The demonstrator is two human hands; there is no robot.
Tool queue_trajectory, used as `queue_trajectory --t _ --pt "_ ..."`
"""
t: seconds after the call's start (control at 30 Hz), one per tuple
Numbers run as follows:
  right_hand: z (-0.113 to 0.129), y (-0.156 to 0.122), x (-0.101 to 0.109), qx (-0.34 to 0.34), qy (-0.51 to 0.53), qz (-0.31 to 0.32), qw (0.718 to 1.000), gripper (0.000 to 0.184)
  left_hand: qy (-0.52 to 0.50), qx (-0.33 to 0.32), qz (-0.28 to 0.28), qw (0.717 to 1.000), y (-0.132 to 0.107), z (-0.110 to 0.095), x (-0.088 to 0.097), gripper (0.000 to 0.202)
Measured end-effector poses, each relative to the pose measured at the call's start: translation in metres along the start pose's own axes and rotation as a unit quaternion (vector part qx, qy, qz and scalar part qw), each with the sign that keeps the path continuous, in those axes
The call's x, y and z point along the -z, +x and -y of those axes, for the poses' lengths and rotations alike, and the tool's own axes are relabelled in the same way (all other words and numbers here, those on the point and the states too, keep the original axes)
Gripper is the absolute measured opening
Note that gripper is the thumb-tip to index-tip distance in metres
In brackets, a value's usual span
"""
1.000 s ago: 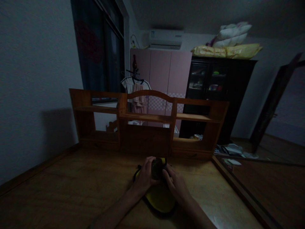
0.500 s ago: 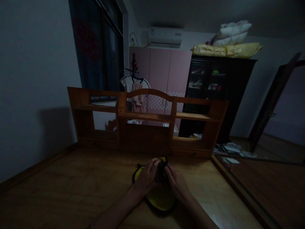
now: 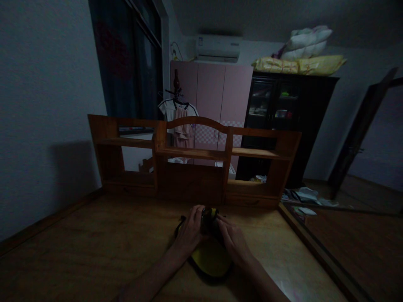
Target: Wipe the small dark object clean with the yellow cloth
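A yellow item with black edging lies on the wooden surface in front of me; its kind is hard to make out in the dim light. At its far end, a dark bundled part with a small shiny edge rises between my hands. Bent fingers of my left hand press on the left side of this dark part. From the other side my right hand grips it, with the fingertips close to a yellow patch. My palms hide much of the item, and a short black end shows beyond my left hand.
A wooden shelf unit stands across the far edge of the wooden surface. The wall borders it on the left, and a raised wooden edge runs along the right. Past that lie white bags on the floor.
My left hand has shifted slightly left and away from the right, widening the gap between them. More of the dark part and its yellow patch shows now. The right hand has barely moved.
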State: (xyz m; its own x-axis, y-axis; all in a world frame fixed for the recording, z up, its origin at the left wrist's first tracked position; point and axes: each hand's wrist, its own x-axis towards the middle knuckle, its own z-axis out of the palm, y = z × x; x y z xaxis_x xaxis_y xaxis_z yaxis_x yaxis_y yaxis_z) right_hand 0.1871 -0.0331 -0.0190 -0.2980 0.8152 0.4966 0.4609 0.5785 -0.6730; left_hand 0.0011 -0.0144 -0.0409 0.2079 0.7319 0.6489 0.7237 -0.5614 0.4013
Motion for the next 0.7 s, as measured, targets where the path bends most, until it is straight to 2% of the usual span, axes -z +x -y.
queue_trajectory --t 0.33,0.47,0.7 --pt "-0.014 0.001 -0.008 0.021 -0.074 0.010 0.997 0.033 0.003 -0.001 0.001 1.000 -0.001 0.003 -0.003 0.079" --pt "-0.025 0.004 -0.012 0.043 -0.078 -0.018 0.996 0.031 0.008 -0.024 0.025 0.999 -0.001 0.002 -0.001 0.085" --pt "-0.030 0.005 -0.008 0.012 -0.051 -0.063 0.997 0.024 0.019 -0.058 0.035 0.998 -0.002 -0.002 0.003 0.094"
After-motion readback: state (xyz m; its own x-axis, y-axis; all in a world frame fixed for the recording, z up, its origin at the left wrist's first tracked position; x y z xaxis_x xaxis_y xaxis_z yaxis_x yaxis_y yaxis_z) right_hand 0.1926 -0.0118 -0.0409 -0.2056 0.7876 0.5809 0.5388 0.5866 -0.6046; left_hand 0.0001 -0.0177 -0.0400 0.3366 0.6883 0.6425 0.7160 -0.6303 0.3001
